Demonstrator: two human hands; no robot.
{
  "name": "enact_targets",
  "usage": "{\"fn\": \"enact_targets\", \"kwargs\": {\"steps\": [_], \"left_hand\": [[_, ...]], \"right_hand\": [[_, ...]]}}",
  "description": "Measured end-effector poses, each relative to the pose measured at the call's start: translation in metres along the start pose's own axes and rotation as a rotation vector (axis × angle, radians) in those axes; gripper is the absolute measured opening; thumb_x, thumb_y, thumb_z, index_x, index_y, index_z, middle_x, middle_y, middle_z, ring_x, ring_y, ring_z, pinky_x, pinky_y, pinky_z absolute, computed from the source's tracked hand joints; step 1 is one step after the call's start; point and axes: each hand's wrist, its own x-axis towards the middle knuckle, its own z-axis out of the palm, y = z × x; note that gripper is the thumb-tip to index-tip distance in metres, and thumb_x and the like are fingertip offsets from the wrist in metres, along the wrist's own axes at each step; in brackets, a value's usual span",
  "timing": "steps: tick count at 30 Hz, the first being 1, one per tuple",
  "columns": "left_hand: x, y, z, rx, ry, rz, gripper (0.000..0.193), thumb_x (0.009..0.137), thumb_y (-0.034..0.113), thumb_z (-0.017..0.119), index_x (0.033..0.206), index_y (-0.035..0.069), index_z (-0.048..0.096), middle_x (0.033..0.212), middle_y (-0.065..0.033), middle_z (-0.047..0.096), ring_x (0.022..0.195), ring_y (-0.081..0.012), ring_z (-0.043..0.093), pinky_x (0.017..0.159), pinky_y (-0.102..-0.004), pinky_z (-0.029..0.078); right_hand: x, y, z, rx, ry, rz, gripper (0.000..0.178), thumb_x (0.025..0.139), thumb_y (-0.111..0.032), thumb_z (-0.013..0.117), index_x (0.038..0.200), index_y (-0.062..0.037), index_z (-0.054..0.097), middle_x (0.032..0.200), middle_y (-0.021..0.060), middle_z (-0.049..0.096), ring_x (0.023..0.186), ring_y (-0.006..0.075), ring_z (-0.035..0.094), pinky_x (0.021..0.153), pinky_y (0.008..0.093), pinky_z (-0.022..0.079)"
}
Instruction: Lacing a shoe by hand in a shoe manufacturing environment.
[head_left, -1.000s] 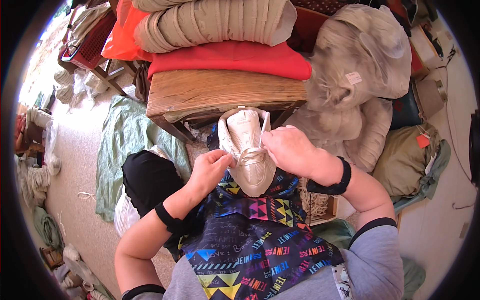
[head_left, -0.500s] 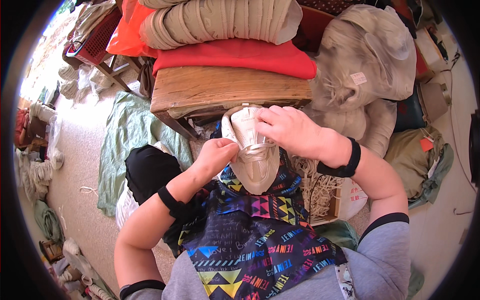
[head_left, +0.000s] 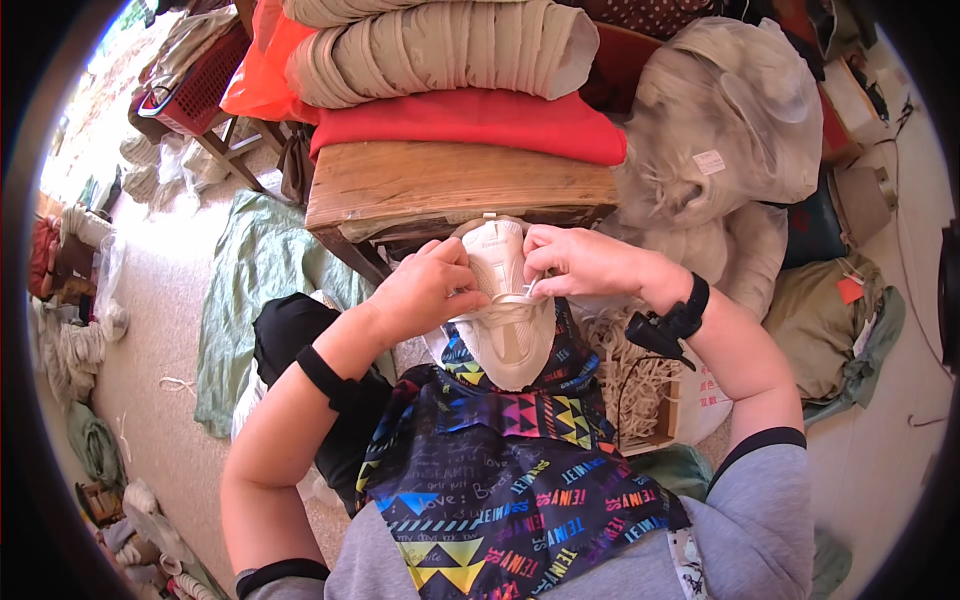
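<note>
Shoe (head_left: 512,345) looks light, soft; I'd hold its lace (head_left: 514,299): right hand (head_left: 580,262) pinches it at two o'clock; left hand (head_left: 425,290), at ten, I can't tell.

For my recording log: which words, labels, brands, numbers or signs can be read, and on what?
Wording is not copied, only placed.
Apron: large colourful lettering, legible; paler script, partly legible.
Shoe tongue: small print, too small to read.
White label on clear plastic bag: too small to read.
White box panel: red characters, partly legible.
</note>
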Motion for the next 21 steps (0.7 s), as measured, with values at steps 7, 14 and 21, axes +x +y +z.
{"fn": "enact_targets", "kwargs": {"steps": [7,14,21], "left_hand": [[0.002,0.022,0.038,-0.169,0.449,-0.235,0.015,0.079,0.017,0.073,0.079,0.003,0.07,0.096,-0.0088,0.054,0.095,-0.0287,0.051,0.086,-0.0371,0.043],[0.023,0.082,-0.043,-0.483,0.79,-0.069,0.013,0.087,0.014,0.069,0.089,0.001,0.07,0.106,-0.0073,0.05,0.1,-0.0167,0.05,0.086,-0.0286,0.042],[0.029,0.047,-0.037,-1.282,0.38,-0.315,0.031,0.1,0.036,0.053,0.109,0.009,0.064,0.07,0.0069,0.053,0.061,-0.0024,0.047,0.058,-0.0183,0.037]], "right_hand": [[0.009,-0.023,0.033,0.19,0.337,0.252,0.017,0.085,-0.016,0.068,0.076,-0.0021,0.064,0.091,0.0051,0.05,0.081,0.0167,0.054,0.073,0.0315,0.046],[0.014,-0.081,-0.018,0.989,0.38,-0.047,0.016,0.096,-0.018,0.061,0.095,-0.002,0.064,0.096,0.0014,0.055,0.071,0.0051,0.056,0.061,0.0202,0.047],[0.016,-0.131,-0.067,1.018,0.218,-0.036,0.021,0.099,-0.023,0.056,0.092,-0.0039,0.062,0.083,0.0056,0.067,0.058,0.0078,0.06,0.059,0.0216,0.049]]}}
